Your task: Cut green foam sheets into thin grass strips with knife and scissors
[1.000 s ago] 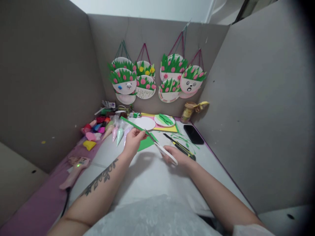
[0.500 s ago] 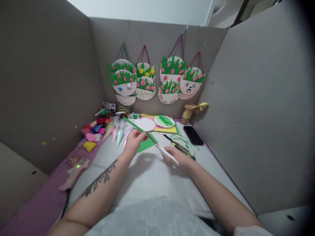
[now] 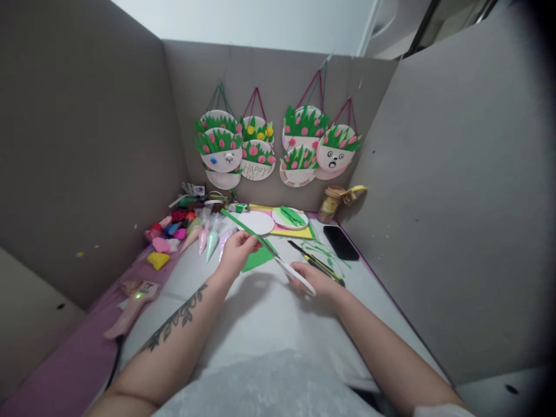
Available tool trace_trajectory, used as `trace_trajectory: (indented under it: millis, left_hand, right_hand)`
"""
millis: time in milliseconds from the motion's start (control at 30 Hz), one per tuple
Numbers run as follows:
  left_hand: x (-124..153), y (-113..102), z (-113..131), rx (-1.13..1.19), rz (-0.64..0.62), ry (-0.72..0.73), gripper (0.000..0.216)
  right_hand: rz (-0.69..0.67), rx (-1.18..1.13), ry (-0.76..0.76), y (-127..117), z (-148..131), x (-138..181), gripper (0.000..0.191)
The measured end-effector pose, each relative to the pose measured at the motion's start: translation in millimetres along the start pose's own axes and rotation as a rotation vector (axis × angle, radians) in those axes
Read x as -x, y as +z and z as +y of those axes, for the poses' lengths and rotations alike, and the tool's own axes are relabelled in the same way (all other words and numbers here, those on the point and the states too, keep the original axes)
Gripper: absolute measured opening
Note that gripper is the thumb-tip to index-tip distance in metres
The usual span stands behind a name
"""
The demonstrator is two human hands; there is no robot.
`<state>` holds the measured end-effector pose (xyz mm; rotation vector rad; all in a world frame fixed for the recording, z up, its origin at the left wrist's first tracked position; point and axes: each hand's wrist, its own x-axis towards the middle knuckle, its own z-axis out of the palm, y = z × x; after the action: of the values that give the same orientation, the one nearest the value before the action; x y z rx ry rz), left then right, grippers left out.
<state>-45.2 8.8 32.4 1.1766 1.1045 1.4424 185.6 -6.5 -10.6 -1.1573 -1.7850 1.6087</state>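
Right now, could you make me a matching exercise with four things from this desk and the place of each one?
Things:
1. scissors
2. green strip
3. phone
4. plates

Places:
A. hanging on the back wall
B. in the left hand
C. lying flat on the table
D. in the right hand

Pairs: 1-D, 2-B, 3-C, 4-A
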Motion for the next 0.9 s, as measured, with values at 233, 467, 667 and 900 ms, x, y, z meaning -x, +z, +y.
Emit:
trace_trajectory:
  millis: [233, 467, 667, 900]
  left_hand:
    - [0.7, -0.5, -6.1, -0.068, -0.042, -0.011, 0.024]
    - [5.3, 2.7, -1.6, -0.109, -0.064, -0.026, 0.022]
    - [4.4, 1.6, -1.5, -0.119, -0.068, -0.019, 0.022]
    - [5.6, 2.1, 0.6, -0.107, -0.076, -0.035, 0.024]
  right_hand:
    - [-0.013, 0.019, -0.001, 1.6, -0.8, -1.0, 0.021]
    - [-0.013, 0.081, -0.048, 3.0, -2.4, 0.2, 0.02]
    - [0.014, 0.14, -0.054, 4.9, -8.4, 4.4, 0.017]
    - [0.008, 0.147, -0.045, 2.6, -5.2, 2.8, 0.018]
